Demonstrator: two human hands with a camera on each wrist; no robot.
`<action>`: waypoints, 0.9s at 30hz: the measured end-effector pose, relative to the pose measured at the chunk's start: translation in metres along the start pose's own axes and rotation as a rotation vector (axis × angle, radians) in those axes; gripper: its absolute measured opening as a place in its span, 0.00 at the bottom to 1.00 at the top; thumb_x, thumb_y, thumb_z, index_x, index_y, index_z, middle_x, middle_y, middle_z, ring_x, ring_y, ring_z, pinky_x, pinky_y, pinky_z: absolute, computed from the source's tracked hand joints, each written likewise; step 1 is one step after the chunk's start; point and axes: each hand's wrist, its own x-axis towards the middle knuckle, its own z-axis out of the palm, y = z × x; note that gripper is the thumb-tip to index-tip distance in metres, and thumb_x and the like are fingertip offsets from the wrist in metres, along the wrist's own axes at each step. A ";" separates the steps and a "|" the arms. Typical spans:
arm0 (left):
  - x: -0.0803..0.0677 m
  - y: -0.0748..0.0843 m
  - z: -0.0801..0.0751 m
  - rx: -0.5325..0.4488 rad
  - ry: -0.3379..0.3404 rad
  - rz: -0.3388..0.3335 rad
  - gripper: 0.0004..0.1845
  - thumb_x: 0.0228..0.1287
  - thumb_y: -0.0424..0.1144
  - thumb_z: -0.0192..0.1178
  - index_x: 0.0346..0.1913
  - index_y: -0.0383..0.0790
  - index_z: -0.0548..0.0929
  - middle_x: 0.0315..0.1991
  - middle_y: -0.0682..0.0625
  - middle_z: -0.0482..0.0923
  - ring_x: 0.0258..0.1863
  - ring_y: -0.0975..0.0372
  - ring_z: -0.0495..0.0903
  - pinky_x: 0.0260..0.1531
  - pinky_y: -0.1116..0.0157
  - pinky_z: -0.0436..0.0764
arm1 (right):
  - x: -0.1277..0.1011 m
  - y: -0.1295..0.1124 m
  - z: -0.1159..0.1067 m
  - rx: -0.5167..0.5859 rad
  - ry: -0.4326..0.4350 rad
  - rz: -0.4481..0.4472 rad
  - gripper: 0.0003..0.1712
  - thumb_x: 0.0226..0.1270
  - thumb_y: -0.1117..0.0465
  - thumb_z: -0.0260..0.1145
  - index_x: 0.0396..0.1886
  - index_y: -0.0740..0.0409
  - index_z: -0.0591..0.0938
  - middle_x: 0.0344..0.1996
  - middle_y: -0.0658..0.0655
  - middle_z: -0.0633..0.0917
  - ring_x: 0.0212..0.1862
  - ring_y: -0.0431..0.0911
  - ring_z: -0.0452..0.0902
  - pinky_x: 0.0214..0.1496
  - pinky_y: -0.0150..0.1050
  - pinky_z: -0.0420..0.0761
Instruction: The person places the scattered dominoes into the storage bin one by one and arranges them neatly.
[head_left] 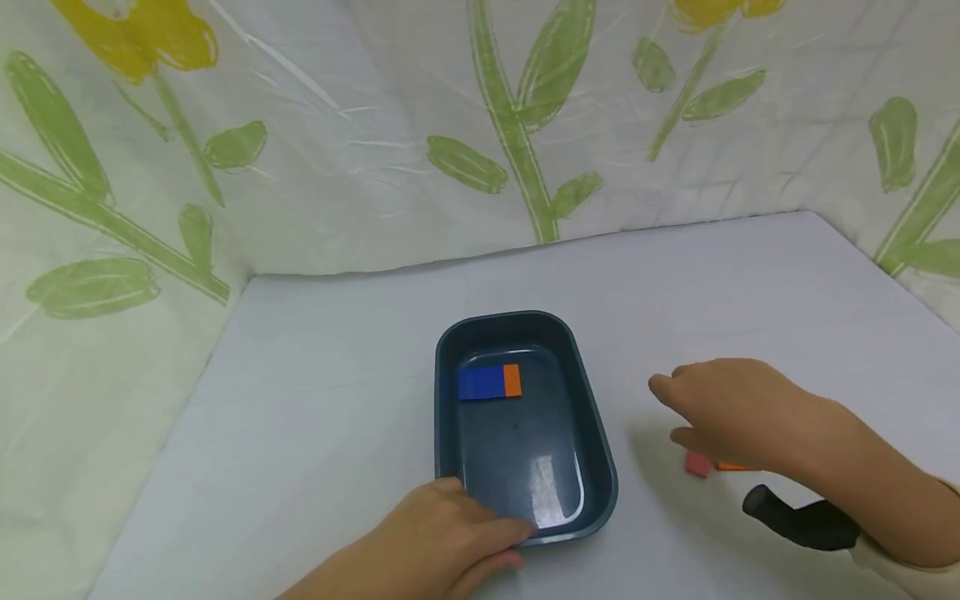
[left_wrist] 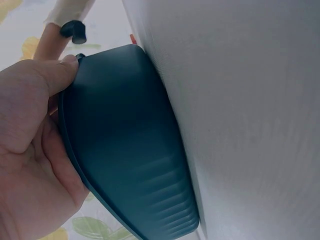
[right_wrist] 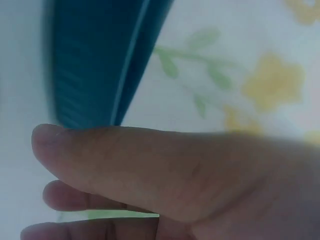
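Left hand point(head_left: 442, 533) grips the near rim of the tray point(head_left: 600, 467), thumb hooked over the edge, holding it on the worktop point(head_left: 315, 400). Right hand point(head_left: 731, 412) hovers just right of the tray, fingers loosely spread, holding nothing visible; grip released.

Progress, judged from layout: one blue block point(head_left: 480, 382) and one orange block point(head_left: 512, 380) already lie touching, side by side, in the far part of the tray. Left out on the worktop: a pink block point(head_left: 697, 465) and a second orange piece point(head_left: 731, 467), both under or just beside the right hand and partly hidden by it. So roughly half appears placed, with two pieces left.

View differences:
- Head view: the only one showing the tray's contents and the loose pieces.
- Left wrist view: the tray's outer wall point(left_wrist: 130, 145) from below the rim, with the thumb point(left_wrist: 55, 75) pressed on its edge, which confirms the hold; contents not visible.
- Right wrist view: blurred; thumb point(right_wrist: 125, 160) and fingers extended, nothing between them, tray wall point(right_wrist: 85, 65) behind. Blocks not seen here.
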 end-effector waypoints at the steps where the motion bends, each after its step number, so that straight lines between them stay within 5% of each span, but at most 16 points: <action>1: 0.000 0.000 0.000 -0.001 -0.003 -0.002 0.08 0.75 0.45 0.58 0.48 0.49 0.83 0.26 0.64 0.82 0.21 0.79 0.68 0.27 0.79 0.56 | -0.003 0.003 0.005 0.006 0.002 0.005 0.19 0.56 0.56 0.79 0.40 0.57 0.79 0.24 0.47 0.75 0.22 0.40 0.68 0.24 0.39 0.73; 13: 0.001 0.000 -0.001 -0.021 -0.022 -0.010 0.09 0.75 0.45 0.58 0.50 0.49 0.84 0.27 0.63 0.83 0.21 0.79 0.69 0.27 0.80 0.58 | -0.023 0.029 0.045 0.092 -0.013 0.097 0.17 0.56 0.58 0.77 0.25 0.52 0.73 0.16 0.47 0.67 0.20 0.41 0.60 0.24 0.36 0.63; 27: 0.001 0.000 0.000 -0.024 -0.017 -0.017 0.08 0.75 0.45 0.58 0.49 0.49 0.84 0.27 0.64 0.83 0.21 0.79 0.69 0.27 0.80 0.58 | -0.029 0.038 0.065 0.132 0.057 0.082 0.19 0.51 0.61 0.80 0.28 0.50 0.74 0.21 0.47 0.66 0.23 0.40 0.61 0.25 0.35 0.64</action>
